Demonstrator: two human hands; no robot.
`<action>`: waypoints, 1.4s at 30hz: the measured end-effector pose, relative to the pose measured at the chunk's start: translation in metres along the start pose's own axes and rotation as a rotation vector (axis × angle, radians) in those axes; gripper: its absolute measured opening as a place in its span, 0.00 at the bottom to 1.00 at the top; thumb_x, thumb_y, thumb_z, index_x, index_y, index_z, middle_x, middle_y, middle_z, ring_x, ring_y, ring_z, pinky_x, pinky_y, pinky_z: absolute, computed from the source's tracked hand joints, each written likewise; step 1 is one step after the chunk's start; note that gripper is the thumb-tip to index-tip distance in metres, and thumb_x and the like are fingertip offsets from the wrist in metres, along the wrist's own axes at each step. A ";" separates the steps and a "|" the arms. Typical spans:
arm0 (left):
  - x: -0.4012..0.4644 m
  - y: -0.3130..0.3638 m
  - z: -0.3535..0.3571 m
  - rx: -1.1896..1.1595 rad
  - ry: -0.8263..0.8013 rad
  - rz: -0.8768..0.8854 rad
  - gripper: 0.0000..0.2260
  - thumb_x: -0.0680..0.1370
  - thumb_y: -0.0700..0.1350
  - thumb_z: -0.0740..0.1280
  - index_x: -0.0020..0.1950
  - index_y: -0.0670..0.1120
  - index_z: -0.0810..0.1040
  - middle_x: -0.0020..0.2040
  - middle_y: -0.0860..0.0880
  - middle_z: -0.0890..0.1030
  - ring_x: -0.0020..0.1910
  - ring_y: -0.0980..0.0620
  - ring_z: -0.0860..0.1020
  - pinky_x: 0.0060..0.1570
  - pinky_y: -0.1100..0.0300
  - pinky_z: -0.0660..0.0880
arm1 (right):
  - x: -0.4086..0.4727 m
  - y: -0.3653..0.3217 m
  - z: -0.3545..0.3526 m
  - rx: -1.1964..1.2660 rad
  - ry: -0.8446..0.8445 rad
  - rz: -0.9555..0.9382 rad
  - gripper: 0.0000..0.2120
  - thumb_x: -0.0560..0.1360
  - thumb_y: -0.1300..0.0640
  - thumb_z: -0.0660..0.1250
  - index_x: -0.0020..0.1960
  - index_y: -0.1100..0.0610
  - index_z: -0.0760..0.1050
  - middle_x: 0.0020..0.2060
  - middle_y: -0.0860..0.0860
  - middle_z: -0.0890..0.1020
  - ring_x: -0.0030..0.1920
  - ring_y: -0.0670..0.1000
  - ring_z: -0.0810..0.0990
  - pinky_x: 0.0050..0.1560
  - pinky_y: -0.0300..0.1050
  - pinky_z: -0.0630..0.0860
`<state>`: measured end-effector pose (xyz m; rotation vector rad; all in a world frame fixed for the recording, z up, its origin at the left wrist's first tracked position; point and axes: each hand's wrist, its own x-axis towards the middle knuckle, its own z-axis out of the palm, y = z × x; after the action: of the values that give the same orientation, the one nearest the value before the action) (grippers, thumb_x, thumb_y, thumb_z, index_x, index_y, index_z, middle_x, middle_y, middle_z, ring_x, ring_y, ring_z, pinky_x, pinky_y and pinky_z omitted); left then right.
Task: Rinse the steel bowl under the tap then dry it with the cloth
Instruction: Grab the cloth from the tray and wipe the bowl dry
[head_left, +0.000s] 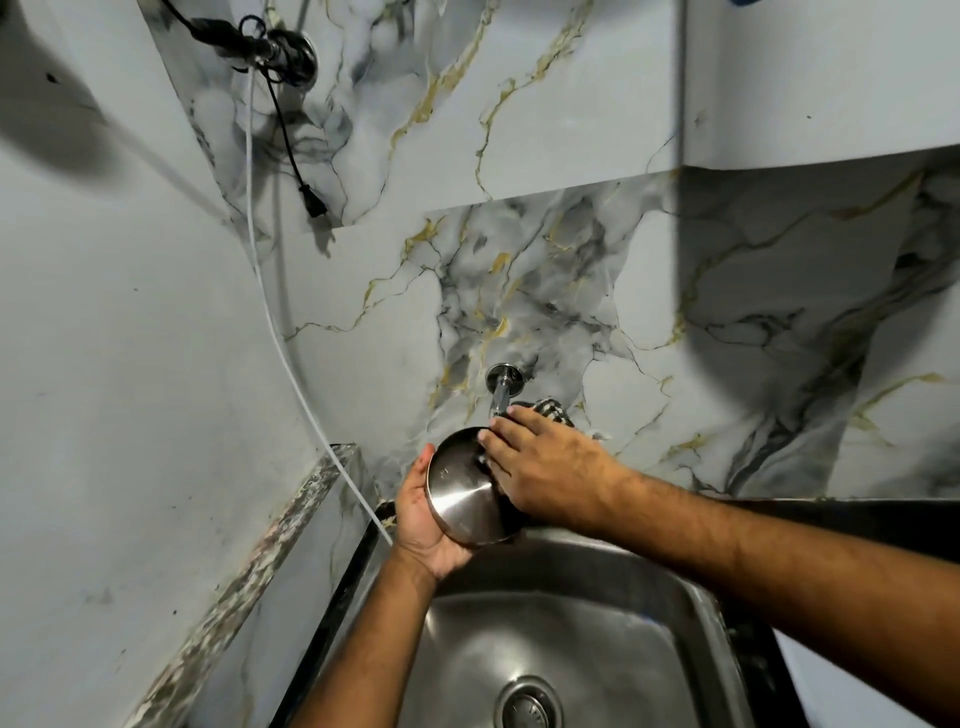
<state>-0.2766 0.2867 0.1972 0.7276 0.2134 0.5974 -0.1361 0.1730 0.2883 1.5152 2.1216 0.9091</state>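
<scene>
My left hand (426, 525) holds the steel bowl (462, 493) from below, tilted so its round shiny base faces me, above the back rim of the sink. My right hand (545, 467) lies with fingers stretched over the bowl's right edge, pressing a black-and-white checked cloth (551, 409) against it. The cloth shows past the fingertips and under the palm; most of it is hidden. The chrome tap (501, 387) comes out of the marble wall just above my right fingertips. I see no water running.
A steel sink (691, 603) with a round drain (527, 706) lies below my hands. A white hose (291, 374) runs down the left wall to the sink's corner. A black cable with a plug (314, 205) hangs higher up.
</scene>
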 end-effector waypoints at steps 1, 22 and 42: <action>0.000 0.000 0.002 -0.009 -0.005 -0.009 0.27 0.74 0.61 0.67 0.64 0.43 0.80 0.60 0.38 0.82 0.60 0.38 0.79 0.59 0.39 0.75 | -0.002 -0.005 0.002 0.027 0.104 0.009 0.23 0.79 0.56 0.67 0.72 0.61 0.72 0.74 0.61 0.71 0.74 0.63 0.68 0.76 0.62 0.61; 0.001 -0.009 0.006 0.058 0.323 0.274 0.20 0.58 0.51 0.76 0.47 0.45 0.83 0.49 0.40 0.82 0.47 0.39 0.82 0.43 0.41 0.80 | -0.011 -0.034 0.033 1.944 0.224 1.096 0.31 0.79 0.71 0.59 0.77 0.48 0.65 0.68 0.50 0.77 0.52 0.54 0.84 0.46 0.44 0.84; -0.012 0.007 0.027 1.371 0.540 0.109 0.15 0.73 0.37 0.59 0.27 0.48 0.69 0.24 0.52 0.71 0.26 0.53 0.69 0.28 0.60 0.64 | -0.029 -0.047 0.095 3.098 0.361 0.657 0.36 0.68 0.80 0.61 0.73 0.57 0.70 0.62 0.71 0.78 0.57 0.70 0.79 0.53 0.66 0.81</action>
<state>-0.2796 0.2691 0.2215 1.8910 1.1548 0.7055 -0.0986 0.1633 0.1858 -0.6517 -0.4649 1.4379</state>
